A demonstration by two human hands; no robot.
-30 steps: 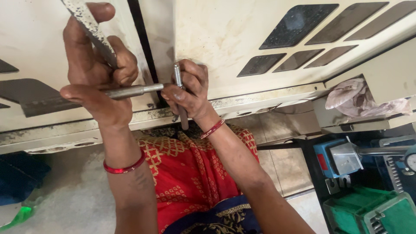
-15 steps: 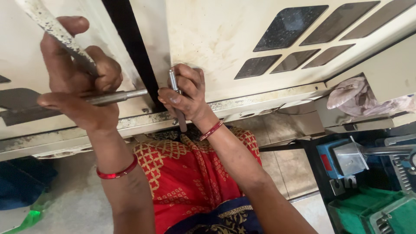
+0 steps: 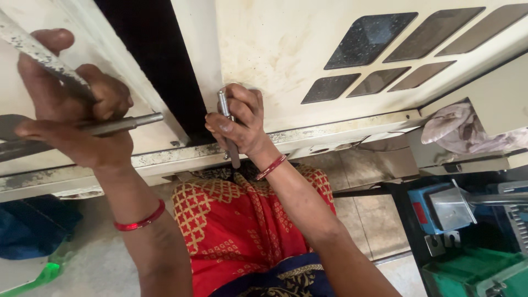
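- Left hand [image 3: 77, 118] clenched around two things at once: a flat, paint-flecked metal bar [image 3: 41, 55] running up to the left edge, and a round steel rod [image 3: 118, 125] sticking out to the right under the fingers. Gripped together, probably so neither slips.
- Rod tip sits just beside the dark gap [image 3: 151, 60] between the two cream panels, not touching the right one.
- Right hand [image 3: 239, 124] closed on a slim metal tool [image 3: 226, 129], held upright against the edge of the right panel [image 3: 264, 49]; lower tip pokes down past the panel's grimy bottom rail [image 3: 341, 129]. Looks like a punch or pin, blurred, can't be sure.
- Hand braced on the panel face, which steadies the tool at the edge.
- Red bangles on both wrists; red patterned cloth [image 3: 236, 225] on the lap below.
- Off to the right: blue-and-grey machine part [image 3: 443, 209], green box [image 3: 473, 272], crumpled rag [image 3: 456, 129].
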